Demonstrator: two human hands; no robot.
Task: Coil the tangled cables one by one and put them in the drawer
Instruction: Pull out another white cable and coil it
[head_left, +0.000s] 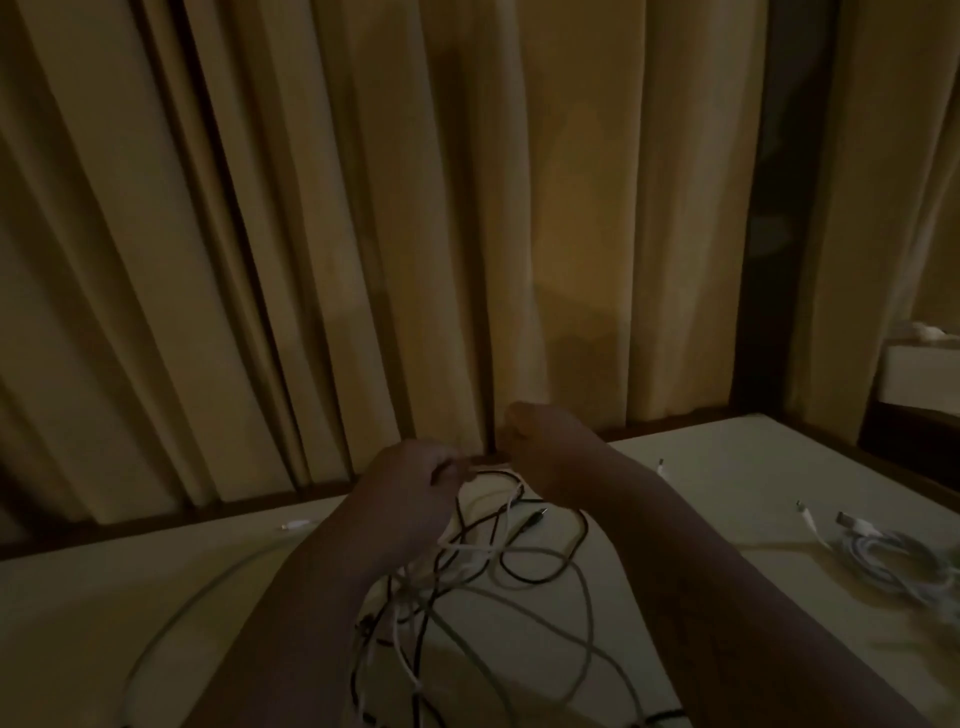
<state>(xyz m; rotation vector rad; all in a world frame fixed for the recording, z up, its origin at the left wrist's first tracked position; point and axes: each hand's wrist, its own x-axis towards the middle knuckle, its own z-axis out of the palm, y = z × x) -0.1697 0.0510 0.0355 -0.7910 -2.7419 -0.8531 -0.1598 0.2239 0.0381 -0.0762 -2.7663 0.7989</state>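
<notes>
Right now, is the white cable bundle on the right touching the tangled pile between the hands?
Apart. The head view shows bare table between the white cable bundle and the tangled pile.

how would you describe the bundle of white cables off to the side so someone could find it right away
Start at the pale table in front of the curtain and follow it to its right edge. The bundle of white cables lies there alone, gathered and all white, unlike the loose black-and-white tangle between the hands.

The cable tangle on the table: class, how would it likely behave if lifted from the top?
Probably floppy: the tangle hangs in loose loops below the left hand and right hand. Likely light, being thin strands. Black and white cables cross repeatedly, so pulling one would probably drag others across the table.
</notes>
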